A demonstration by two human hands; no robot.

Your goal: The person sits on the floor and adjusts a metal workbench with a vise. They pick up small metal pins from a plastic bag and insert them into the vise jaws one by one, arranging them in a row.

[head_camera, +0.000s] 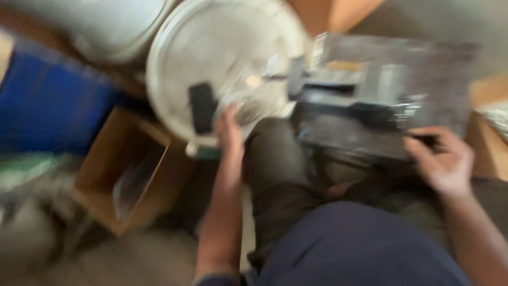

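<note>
The person's dark blue lap [360, 243] fills the foreground at six o'clock. The left hand [228, 132] reaches toward eleven o'clock, fingers touching the round white lid [222, 47] and blurred clear material on it; I cannot tell its grip. The right hand [442, 159], at three o'clock, grasps the dark metal device's [381, 90] near edge. An open cardboard box [132, 169] sits at nine o'clock. Work looks midway; blur hides more.

Lid: round white bucket lid [222, 58], tilted, dark rectangular patch on it, left fingertips touching its lower edge.
Tray: dark, flat metal tray [391, 90], blurred, at right hand.
</note>
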